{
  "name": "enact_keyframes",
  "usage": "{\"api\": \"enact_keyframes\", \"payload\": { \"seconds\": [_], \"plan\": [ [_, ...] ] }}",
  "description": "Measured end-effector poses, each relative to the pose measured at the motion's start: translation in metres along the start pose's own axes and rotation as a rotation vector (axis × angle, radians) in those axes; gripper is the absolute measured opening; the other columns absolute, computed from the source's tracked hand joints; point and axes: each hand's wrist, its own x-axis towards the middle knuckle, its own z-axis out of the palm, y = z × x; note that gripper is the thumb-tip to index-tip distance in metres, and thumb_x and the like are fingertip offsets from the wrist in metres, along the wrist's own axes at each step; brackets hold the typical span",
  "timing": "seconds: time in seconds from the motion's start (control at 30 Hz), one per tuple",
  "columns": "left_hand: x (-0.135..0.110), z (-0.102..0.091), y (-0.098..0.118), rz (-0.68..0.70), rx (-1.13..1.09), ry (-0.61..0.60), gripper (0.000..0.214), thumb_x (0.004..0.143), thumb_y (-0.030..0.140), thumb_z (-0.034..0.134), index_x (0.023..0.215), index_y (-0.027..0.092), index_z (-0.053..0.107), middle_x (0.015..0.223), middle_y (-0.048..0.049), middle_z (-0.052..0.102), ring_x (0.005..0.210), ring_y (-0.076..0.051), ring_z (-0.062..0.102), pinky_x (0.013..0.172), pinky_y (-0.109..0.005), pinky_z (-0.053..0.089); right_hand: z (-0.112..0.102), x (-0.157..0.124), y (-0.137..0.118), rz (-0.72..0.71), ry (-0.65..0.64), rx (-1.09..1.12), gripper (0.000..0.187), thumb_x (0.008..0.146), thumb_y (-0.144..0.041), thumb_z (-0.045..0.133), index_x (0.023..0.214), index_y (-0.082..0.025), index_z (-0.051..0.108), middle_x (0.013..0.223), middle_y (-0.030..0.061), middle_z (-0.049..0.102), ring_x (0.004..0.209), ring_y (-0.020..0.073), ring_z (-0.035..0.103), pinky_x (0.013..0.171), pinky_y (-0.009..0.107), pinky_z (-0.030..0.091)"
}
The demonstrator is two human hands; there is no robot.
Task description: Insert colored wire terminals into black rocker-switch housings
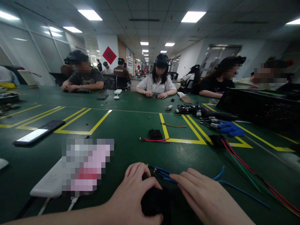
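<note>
My left hand (134,195) is curved around a dark black block (153,200) at the near edge of view, thumb and fingers on its sides. Its details are too dark to make out. Beside it, my right hand (199,190) reaches in from the right with fingers stretched out and close together, lying over several blue wires (160,170). The thumb is hidden. Small gold-coloured terminals show at the wires' left ends, just past my left fingertips, while other blue ends stick out behind my right hand.
Ahead lie a small black block (156,134) and red wires (156,140). Red and green wires (243,162), blue-handled tools (231,128) and a black case (260,106) are to the right. Left are a phone (38,132) and white power bank (47,181). Several people sit opposite.
</note>
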Motion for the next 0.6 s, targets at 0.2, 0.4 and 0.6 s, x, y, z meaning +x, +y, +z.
{"api": "enact_keyframes", "payload": {
  "seconds": [0.2, 0.4, 0.6],
  "plan": [
    [0.001, -0.003, 0.002, 0.01, 0.038, -0.044, 0.045, 0.061, 0.022, 0.079, 0.104, 0.025, 0.065, 0.118, -0.007, 0.045, 0.121, -0.036, 0.039, 0.107, -0.056, 0.033, 0.004, 0.0, 0.002, 0.003, -0.007, -0.027, 0.035, 0.087, -0.009, 0.052, 0.12, -0.016, 0.061, 0.101, 0.0097, 0.068, 0.085, 0.0278, 0.065, 0.07, 0.046, 0.059],
    [0.003, -0.012, 0.01, 0.012, 0.093, -0.143, 0.046, 0.065, 0.02, 0.075, 0.11, 0.022, 0.064, 0.12, -0.0097, 0.05, 0.123, -0.035, 0.042, 0.114, -0.06, 0.022, 0.008, 0.0, 0.008, 0.087, -0.115, -0.008, 0.023, 0.085, -0.005, 0.054, 0.099, -0.019, 0.066, 0.088, 0.0073, 0.067, 0.076, 0.0281, 0.065, 0.065, 0.048, 0.057],
    [0.003, -0.007, 0.006, 0.062, 0.182, -0.202, 0.046, 0.07, 0.029, 0.077, 0.113, 0.022, 0.061, 0.126, -0.012, 0.052, 0.132, -0.035, 0.041, 0.118, -0.06, 0.012, 0.008, 0.005, -0.012, 0.085, -0.18, 0.141, 0.025, 0.087, -0.007, 0.057, 0.103, -0.021, 0.068, 0.095, 0.0038, 0.068, 0.085, 0.0205, 0.066, 0.075, 0.034, 0.057]
  ]
}}
